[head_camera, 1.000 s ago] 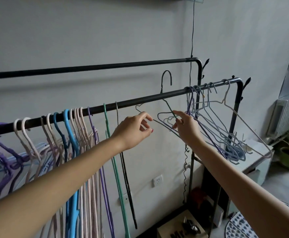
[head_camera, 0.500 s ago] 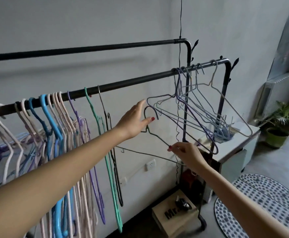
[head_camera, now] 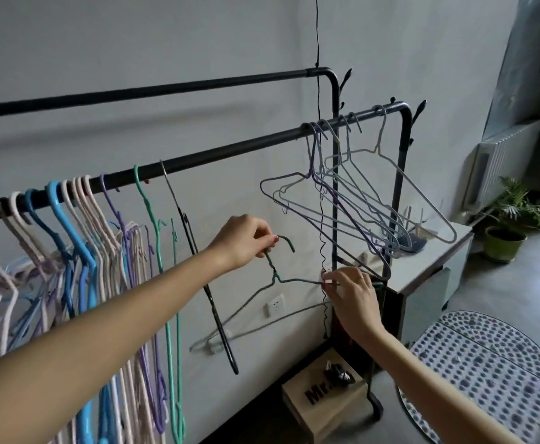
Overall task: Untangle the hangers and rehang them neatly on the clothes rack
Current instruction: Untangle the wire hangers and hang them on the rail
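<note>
Along the near black metal rack bar (head_camera: 230, 152), from the left, a tidy row of pink, blue, purple and teal plastic hangers (head_camera: 79, 219) is hanging, with a slim black hanger (head_camera: 198, 251) dangling at its end. Below the bare stretch of bar, the left hand (head_camera: 246, 241) is pinching the neck of a dark green wire hanger (head_camera: 281, 277) just under its hook, fingers curled round the wire. The right hand (head_camera: 352, 293) is pinching that hanger's right shoulder, close to a coiled black cord (head_camera: 323, 261) hanging down. Further right, a tangled cluster of grey and lilac wire hangers (head_camera: 358, 200) is hanging near the bar's end. By my judgement, the green hanger is free of the cluster, so the hook should be turning to face the bar while the right hand is steadying the frame clear of the cord, and it should be going on just beside the black hanger
</note>
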